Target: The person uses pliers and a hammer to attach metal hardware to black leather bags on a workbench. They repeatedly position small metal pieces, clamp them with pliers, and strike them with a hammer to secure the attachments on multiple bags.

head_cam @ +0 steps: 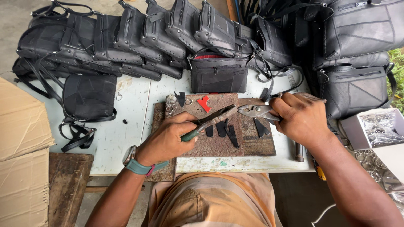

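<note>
My left hand (170, 141) grips green-handled pliers (210, 121) whose jaws point right. My right hand (301, 120) grips a second pair of steel pliers (254, 111) with jaws pointing left. The two jaw tips meet above a rusty metal plate (210, 145) on the white table (126, 134). What sits between the tips is too small to tell. Several black leather scraps (221, 128) and a red scrap (205, 103) lie on the plate. A teal watch is on my left wrist.
Many black leather bags (147, 33) are piled along the back of the table, one standing upright (219, 75) behind the plate. A cardboard box (23, 147) sits at left. At right a white box of metal rings (378, 128) and loose rings (378, 168).
</note>
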